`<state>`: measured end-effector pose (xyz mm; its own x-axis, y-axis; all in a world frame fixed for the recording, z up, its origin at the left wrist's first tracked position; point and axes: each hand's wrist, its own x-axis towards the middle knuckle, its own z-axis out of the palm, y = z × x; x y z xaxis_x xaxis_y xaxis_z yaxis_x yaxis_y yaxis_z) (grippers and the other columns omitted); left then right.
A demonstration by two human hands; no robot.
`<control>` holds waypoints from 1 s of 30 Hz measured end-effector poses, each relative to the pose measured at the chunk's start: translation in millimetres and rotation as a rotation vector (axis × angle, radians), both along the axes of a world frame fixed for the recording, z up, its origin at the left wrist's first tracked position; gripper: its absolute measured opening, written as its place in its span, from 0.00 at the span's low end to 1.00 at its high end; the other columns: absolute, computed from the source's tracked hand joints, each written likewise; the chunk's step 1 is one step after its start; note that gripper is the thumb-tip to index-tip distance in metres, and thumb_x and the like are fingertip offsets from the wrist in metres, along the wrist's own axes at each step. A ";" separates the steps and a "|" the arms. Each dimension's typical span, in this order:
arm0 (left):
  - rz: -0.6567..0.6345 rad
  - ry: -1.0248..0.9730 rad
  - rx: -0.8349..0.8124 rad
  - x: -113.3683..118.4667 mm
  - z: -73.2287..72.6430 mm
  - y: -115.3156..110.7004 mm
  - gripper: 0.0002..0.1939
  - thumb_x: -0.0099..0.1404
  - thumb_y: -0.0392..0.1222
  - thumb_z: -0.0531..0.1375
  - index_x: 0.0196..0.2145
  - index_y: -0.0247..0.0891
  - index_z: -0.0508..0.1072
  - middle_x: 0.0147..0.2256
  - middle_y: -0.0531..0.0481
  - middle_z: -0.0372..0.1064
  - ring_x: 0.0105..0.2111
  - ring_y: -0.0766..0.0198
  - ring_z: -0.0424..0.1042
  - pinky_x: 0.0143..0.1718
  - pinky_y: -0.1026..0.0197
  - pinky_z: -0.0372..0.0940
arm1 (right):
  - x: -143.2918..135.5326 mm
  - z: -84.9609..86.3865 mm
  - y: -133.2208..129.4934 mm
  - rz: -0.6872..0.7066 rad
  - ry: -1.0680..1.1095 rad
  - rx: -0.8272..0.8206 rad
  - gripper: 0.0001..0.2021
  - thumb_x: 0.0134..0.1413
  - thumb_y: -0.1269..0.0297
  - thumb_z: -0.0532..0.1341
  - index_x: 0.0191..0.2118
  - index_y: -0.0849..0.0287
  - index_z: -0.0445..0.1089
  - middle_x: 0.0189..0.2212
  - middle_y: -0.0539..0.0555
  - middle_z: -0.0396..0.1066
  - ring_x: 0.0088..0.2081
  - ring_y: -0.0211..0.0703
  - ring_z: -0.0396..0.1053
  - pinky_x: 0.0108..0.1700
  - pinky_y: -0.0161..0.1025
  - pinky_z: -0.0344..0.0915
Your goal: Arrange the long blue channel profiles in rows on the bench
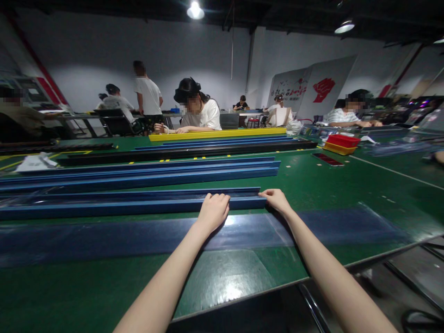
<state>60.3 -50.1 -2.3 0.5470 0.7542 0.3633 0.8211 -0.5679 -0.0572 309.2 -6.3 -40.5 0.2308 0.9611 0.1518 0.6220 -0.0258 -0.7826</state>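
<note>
A long blue channel-shaped strip [145, 204] lies across the green table, reaching past the left edge of view. My left hand [214, 210] rests over its near wall with the fingers curled round it. At the strip's right end, my right hand [275, 200] pinches the end, thumb and fingertips close together. Nearer to me a clear plastic film [138, 240] lies flat, passing under both forearms. More blue strips [173, 176] lie parallel just beyond. Whether anything small sits between my right fingertips is hidden.
Farther back are a long black strip [194, 151] and a yellow strip [222, 133]. To the right stand a red bin [342, 141] and a phone [328, 159]. A person [203, 111] sits across the table. The near table edge [249, 297] runs below my forearms.
</note>
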 end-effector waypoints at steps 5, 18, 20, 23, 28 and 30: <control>0.018 0.006 0.002 -0.1 -1.5 1.3 0.11 0.65 0.38 0.47 0.40 0.37 0.67 0.36 0.46 0.70 0.37 0.59 0.66 0.38 0.56 0.54 | -1.8 0.5 -1.1 -0.004 -0.035 0.018 0.14 0.39 0.53 0.58 0.18 0.59 0.70 0.16 0.52 0.68 0.21 0.39 0.64 0.23 0.33 0.53; 0.028 0.067 -0.004 -4.2 -1.1 6.8 0.14 0.67 0.46 0.46 0.39 0.37 0.67 0.37 0.47 0.70 0.39 0.59 0.66 0.38 0.57 0.54 | -6.4 2.8 -4.5 -0.026 -0.096 0.028 0.14 0.41 0.54 0.58 0.20 0.59 0.71 0.21 0.53 0.72 0.26 0.42 0.68 0.27 0.34 0.54; 0.029 0.067 -0.006 -4.2 -1.1 7.7 0.13 0.67 0.47 0.46 0.39 0.37 0.66 0.37 0.47 0.70 0.39 0.58 0.66 0.38 0.57 0.54 | -6.5 3.0 -4.6 -0.024 -0.100 0.030 0.14 0.41 0.54 0.58 0.20 0.59 0.71 0.21 0.53 0.72 0.26 0.42 0.68 0.27 0.34 0.55; 0.044 0.055 -0.024 -3.8 -1.2 9.1 0.13 0.66 0.47 0.48 0.39 0.36 0.64 0.36 0.46 0.70 0.38 0.58 0.67 0.37 0.58 0.54 | -6.5 2.8 -4.5 -0.019 -0.101 0.035 0.14 0.42 0.54 0.58 0.21 0.59 0.72 0.21 0.54 0.72 0.27 0.43 0.69 0.27 0.34 0.55; 0.062 0.029 -0.053 -3.2 -0.7 10.1 0.12 0.66 0.47 0.50 0.37 0.35 0.63 0.35 0.46 0.71 0.37 0.58 0.68 0.37 0.59 0.54 | -6.7 3.4 -4.9 -0.013 -0.083 0.041 0.13 0.41 0.55 0.59 0.20 0.59 0.72 0.21 0.54 0.72 0.27 0.43 0.69 0.27 0.34 0.56; 0.060 0.023 -0.056 -3.2 -0.7 9.9 0.11 0.66 0.47 0.50 0.37 0.35 0.62 0.35 0.46 0.71 0.37 0.58 0.69 0.37 0.59 0.54 | -6.6 4.8 -5.2 -0.012 -0.063 0.041 0.12 0.41 0.56 0.59 0.20 0.59 0.72 0.21 0.53 0.72 0.27 0.43 0.69 0.27 0.34 0.56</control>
